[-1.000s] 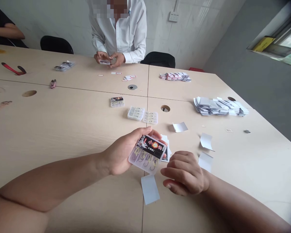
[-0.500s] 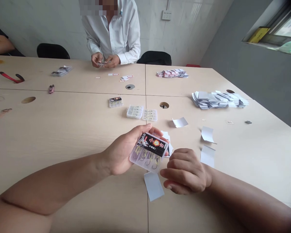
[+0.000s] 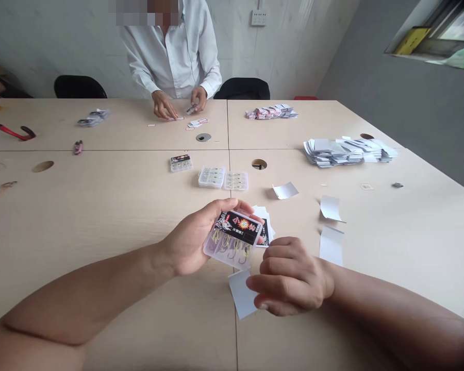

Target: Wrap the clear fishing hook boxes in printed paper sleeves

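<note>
My left hand [image 3: 191,239] is wrapped round a clear plastic hook box [image 3: 232,238], tilted toward me. A black printed label covers its upper part, and several fish hooks with yellow line lie in the compartments below. My right hand [image 3: 290,278] is beside the box's lower right corner, its fingers curled and closed with nothing visible in them. Beneath it, a white paper slip [image 3: 242,299] lies partly covered. Behind the box, some black-printed cards [image 3: 266,231] are partly hidden by my left hand and the box.
Farther off are a labelled hook box [image 3: 181,163] and unlabelled boxes [image 3: 211,176]. Folded white slips [image 3: 330,207] lie at right, near a long paper pile [image 3: 344,153]. Across the table [image 3: 139,180], a person in a white shirt [image 3: 174,51] handles small cards.
My view has shifted slightly. My left hand still holds the hook box, and my right hand has dropped a little lower beside it. The person opposite has moved their hands apart, one reaching down to the cards.
</note>
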Available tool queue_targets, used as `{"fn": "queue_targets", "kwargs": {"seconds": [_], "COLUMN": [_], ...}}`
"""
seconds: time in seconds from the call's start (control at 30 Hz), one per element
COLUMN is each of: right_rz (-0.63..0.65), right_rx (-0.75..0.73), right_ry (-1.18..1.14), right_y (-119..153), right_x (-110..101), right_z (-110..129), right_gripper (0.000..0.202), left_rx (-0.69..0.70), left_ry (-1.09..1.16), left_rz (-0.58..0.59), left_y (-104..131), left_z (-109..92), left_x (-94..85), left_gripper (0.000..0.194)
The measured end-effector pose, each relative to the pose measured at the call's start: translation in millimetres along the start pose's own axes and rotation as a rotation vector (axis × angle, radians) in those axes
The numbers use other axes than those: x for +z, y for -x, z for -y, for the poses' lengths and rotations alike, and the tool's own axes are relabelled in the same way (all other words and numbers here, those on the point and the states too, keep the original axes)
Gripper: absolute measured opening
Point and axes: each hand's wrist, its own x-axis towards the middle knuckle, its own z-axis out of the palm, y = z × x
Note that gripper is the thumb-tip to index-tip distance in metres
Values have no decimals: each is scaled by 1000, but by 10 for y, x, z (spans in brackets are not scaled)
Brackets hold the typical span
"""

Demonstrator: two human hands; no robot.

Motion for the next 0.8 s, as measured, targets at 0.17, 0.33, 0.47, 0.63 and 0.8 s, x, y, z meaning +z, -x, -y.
{"fn": "queue_targets", "kwargs": {"seconds": [0.17, 0.33, 0.47, 0.63, 0.8], "right_rz": [-13, -27, -36, -34, -29], "right_rx": [8, 27, 16, 20, 21], "right_ry": [-24, -35, -34, -39, -40], "right_y": [-1, -9, -13, -17, -16], "right_x": [19, 45, 62, 73, 71], "right_z": [-10, -21, -25, -25, -28], "right_gripper": [27, 28, 29, 29, 29], "left_rx": [-22, -37, -40, -22, -24], "left_ry": [-21, -53, -47, 30, 90], "left_rz": [-5, 0, 37, 56, 34], "left_y": [-26, -31, -26, -31, -46], "left_z": [1, -6, 2, 5, -1], "left_x": [-40, -93, -100, -89, -88], "left_gripper": [26, 44, 52, 46, 36]}}
